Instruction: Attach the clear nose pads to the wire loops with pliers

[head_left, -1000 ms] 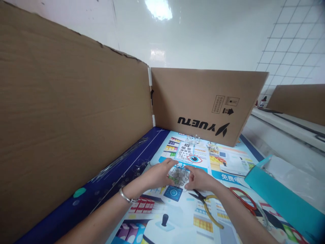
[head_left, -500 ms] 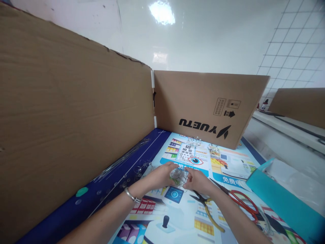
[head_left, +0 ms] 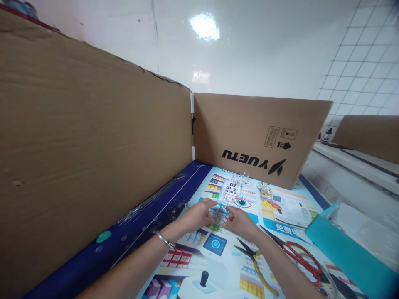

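Observation:
My left hand (head_left: 195,216) and my right hand (head_left: 239,221) meet over a printed poster (head_left: 280,214) on the table. Between their fingertips they pinch a small cluster of clear beads on wire (head_left: 218,214), held just above the poster. A silver bangle (head_left: 164,240) circles my left wrist. The fingers of both hands curl round the cluster, and its details are too small to make out.
Yellow-handled pliers (head_left: 257,263) and red-handled scissors (head_left: 294,253) lie right of my hands. Loose clear beads (head_left: 240,180) sit near the back cardboard wall (head_left: 255,133). Thin wires (head_left: 152,199) lie along the left cardboard wall (head_left: 77,137). A teal box (head_left: 346,253) stands at the right.
Both hands have closed in on the bead cluster and lifted it slightly off the poster. The view has tilted a little upward.

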Demonstrator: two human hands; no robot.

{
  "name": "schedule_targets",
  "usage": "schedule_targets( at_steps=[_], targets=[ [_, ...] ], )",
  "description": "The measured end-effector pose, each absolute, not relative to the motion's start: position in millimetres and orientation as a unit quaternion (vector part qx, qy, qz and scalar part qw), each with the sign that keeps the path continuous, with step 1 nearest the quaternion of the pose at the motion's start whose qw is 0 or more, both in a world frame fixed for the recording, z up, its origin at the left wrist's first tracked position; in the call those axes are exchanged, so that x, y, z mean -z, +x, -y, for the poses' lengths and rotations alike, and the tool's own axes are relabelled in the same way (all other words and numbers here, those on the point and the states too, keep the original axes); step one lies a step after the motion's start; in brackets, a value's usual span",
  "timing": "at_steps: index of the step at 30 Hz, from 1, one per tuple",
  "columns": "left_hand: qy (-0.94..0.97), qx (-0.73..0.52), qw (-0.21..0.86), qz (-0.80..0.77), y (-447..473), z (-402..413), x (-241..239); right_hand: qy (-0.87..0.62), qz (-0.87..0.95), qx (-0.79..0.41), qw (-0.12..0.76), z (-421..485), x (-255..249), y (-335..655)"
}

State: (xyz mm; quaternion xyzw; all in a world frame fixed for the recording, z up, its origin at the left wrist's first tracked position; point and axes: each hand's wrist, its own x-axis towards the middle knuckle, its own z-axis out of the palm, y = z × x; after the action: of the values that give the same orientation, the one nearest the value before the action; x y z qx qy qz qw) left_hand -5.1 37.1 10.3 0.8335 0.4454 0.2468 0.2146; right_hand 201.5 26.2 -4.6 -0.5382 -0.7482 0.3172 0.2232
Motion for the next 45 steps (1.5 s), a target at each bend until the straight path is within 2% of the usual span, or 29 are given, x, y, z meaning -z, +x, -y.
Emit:
schedule_targets(
  at_steps=[15,24,29,33,37,40,43,45],
  targets=[
    [0.803,-0.287,0.201,-0.482,-10,-55,-9,-0.55,0.735,-0.312,0.244,-50,3,184],
    [0.803,-0.303,0.206,-0.471,-13,-51,-12,-0.545,0.731,-0.307,0.273,-46,12,207],
    [0.81,-0.304,0.203,-0.458,-14,-45,-24,-0.572,0.72,-0.235,0.314,-50,9,226],
    [0.816,-0.334,0.168,-0.441,-24,-35,-60,-0.6,0.711,-0.148,0.336,-55,9,238],
    [0.813,-0.37,0.111,-0.436,-35,-19,-103,-0.608,0.722,-0.061,0.324,-52,9,238],
    [0.81,-0.384,0.09,-0.434,-31,1,-118,-0.602,0.743,-0.013,0.292,-44,10,232],
    [0.83,-0.329,0.121,-0.433,-17,31,-108,-0.601,0.756,0.021,0.257,-38,11,226],
    [0.865,-0.243,0.152,-0.411,-8,56,-91,-0.603,0.76,0.037,0.24,-36,10,225]
  ],
)
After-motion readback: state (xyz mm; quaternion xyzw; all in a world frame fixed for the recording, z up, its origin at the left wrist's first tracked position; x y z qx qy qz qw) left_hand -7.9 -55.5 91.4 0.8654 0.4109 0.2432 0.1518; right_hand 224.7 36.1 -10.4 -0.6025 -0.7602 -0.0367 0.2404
